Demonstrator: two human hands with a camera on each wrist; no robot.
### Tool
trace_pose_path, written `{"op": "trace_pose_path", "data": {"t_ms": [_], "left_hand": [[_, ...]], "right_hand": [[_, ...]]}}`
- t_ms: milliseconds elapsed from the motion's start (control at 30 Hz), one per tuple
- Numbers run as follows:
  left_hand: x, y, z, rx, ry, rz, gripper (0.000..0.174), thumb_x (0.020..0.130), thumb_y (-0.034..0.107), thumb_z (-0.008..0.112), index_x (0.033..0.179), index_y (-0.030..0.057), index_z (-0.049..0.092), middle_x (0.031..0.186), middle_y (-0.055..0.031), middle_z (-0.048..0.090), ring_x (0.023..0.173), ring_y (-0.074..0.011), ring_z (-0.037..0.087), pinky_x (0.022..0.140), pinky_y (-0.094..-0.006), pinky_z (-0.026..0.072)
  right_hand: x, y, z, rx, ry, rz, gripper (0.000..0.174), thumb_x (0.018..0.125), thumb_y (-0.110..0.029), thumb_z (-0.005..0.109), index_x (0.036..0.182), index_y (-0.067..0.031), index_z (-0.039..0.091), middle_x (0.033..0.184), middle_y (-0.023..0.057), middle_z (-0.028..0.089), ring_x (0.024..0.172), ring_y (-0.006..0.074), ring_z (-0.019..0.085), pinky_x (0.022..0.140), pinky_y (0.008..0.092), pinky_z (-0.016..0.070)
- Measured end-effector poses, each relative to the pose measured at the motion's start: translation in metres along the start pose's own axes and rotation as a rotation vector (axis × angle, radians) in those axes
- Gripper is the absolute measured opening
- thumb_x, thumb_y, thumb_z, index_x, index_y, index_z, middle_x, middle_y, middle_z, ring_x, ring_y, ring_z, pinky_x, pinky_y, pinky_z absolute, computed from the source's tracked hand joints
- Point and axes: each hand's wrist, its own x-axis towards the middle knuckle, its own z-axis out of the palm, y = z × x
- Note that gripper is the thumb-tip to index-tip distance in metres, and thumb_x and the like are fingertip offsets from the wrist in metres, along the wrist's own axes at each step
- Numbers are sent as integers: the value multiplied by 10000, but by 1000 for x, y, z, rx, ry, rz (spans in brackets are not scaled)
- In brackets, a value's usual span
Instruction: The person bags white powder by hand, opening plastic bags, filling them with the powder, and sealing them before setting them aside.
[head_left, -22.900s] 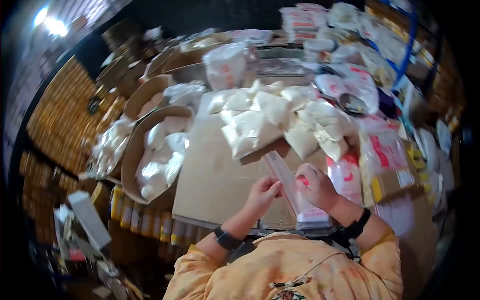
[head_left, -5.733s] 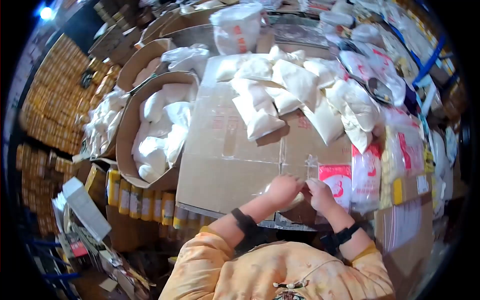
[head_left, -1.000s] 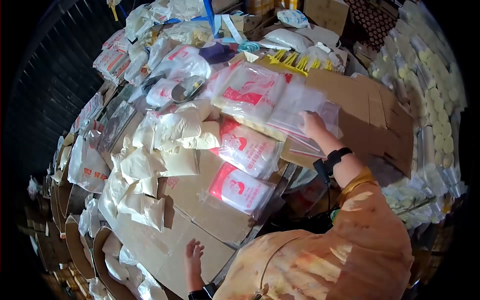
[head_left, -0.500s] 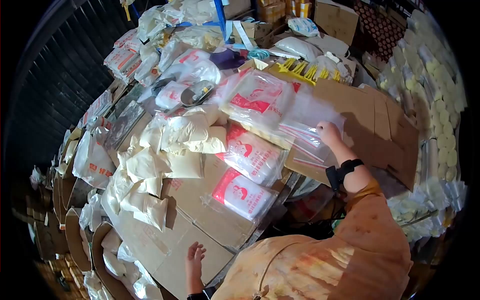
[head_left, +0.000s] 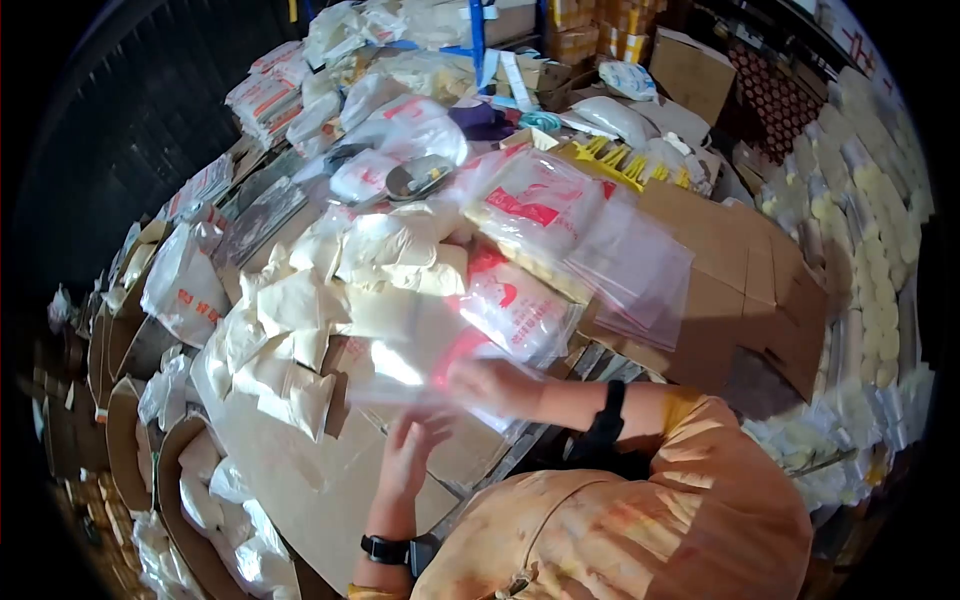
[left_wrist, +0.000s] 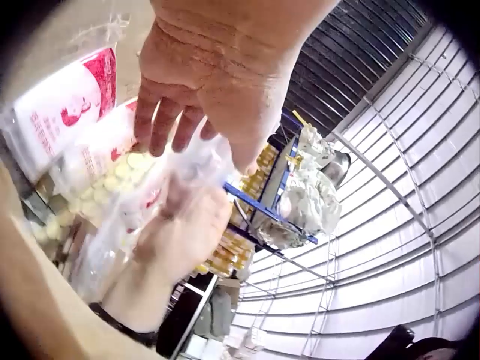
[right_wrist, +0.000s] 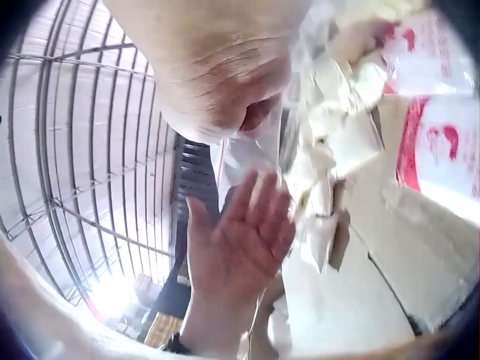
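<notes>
A blurred clear plastic bag (head_left: 395, 385) with a faint red line stretches from my right hand (head_left: 495, 388) above the cardboard-covered table (head_left: 300, 490). In the right wrist view, my right hand (right_wrist: 225, 82) pinches this bag (right_wrist: 234, 159) with curled fingers. My left hand (head_left: 405, 455) is just below the bag, palm up with fingers extended; whether it touches the bag I cannot tell. The right wrist view shows that left hand (right_wrist: 244, 244) with spread fingers. Cream-filled bags (head_left: 295, 305) lie heaped left of my hands, and a red-and-white pack (head_left: 515, 310) lies beyond them.
A stack of flat clear bags (head_left: 635, 265) lies on cardboard to the right, beside a larger printed pack (head_left: 535, 200). A metal bowl (head_left: 420, 178) stands behind the heap. An open box (head_left: 180, 480) of white bags is at the lower left. Wrapped rolls (head_left: 865, 250) stand far right.
My right hand has left the flat bag stack, moving left and toward my body with one clear bag. My left hand has risen slightly toward it. The head view has shifted a little.
</notes>
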Motion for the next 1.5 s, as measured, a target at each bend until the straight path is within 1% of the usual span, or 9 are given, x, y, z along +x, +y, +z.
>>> {"op": "trace_pose_path", "data": {"t_ms": [200, 333, 400, 567, 667, 800, 933, 1133, 1500], "left_hand": [[-13, -1, -27, -77, 239, 39, 270, 951, 173, 431, 1122, -15, 522, 1077, -124, 603, 954, -239, 613, 780, -340, 511], [-38, 17, -27, -276, 124, 111, 320, 925, 243, 459, 1104, -8, 543, 1284, -164, 471, 1200, -267, 456, 955, -422, 399], [-43, 19, -33, -321, 30, 116, 309, 908, 297, 477, 1063, 47, 574, 1347, -160, 411, 1251, -319, 388, 988, -486, 346], [-52, 19, -39, -390, -14, 113, 271, 901, 339, 491, 967, 92, 580, 1314, -154, 451, 1212, -388, 416, 951, -547, 361], [-60, 18, -48, -468, 65, 150, 259, 915, 315, 479, 936, 75, 573, 1284, -159, 477, 1138, -392, 488, 881, -529, 433], [-60, 10, -70, 239, 426, 28, 165, 905, 136, 493, 1033, 40, 535, 918, -75, 556, 689, -151, 551, 600, -277, 467], [-38, -7, -51, 297, 556, 177, 146, 891, 70, 494, 1033, 42, 509, 774, 12, 492, 525, -29, 387, 482, -187, 344], [-23, -4, -13, -9, 448, 119, 96, 911, 60, 492, 985, 18, 535, 872, -49, 590, 682, -79, 547, 552, -201, 430], [-16, -5, -13, 392, 501, 163, 106, 878, 88, 562, 842, -11, 572, 740, -76, 628, 635, -112, 580, 585, -226, 469]], "right_hand": [[-10, 11, 56, -152, -254, -255, 152, 764, -145, 599, 895, -69, 580, 732, 144, 594, 693, 321, 597, 573, 419, 464], [-2, 54, 62, 87, 27, 249, 331, 781, -273, 646, 1026, -65, 567, 953, 105, 600, 866, 223, 597, 742, 342, 473], [3, 75, 62, 478, -107, 547, 601, 808, -356, 620, 1286, -69, 396, 1177, 65, 515, 983, 169, 534, 823, 319, 442], [1, 40, 74, 1379, -650, 917, 599, 831, -389, 594, 1315, -103, 387, 1158, 42, 513, 1025, 147, 511, 834, 309, 426], [-17, 60, 91, 1481, -656, 826, 645, 821, -373, 620, 1345, -100, 357, 1155, 56, 524, 1028, 157, 518, 830, 311, 429], [-17, 61, 91, 124, 34, 287, 380, 804, -235, 641, 1096, -35, 503, 968, 152, 569, 873, 223, 576, 755, 333, 456], [0, -1, 85, 165, -157, -62, 223, 777, -115, 603, 985, -44, 562, 871, 150, 565, 817, 278, 579, 725, 378, 456], [9, -16, 80, 168, -77, -114, 206, 762, -130, 588, 951, -50, 580, 860, 128, 605, 867, 306, 583, 753, 385, 456], [5, 7, 94, 342, -155, -43, 377, 886, -68, 462, 1262, -72, 471, 843, 132, 644, 736, 223, 639, 671, 318, 501]]}}
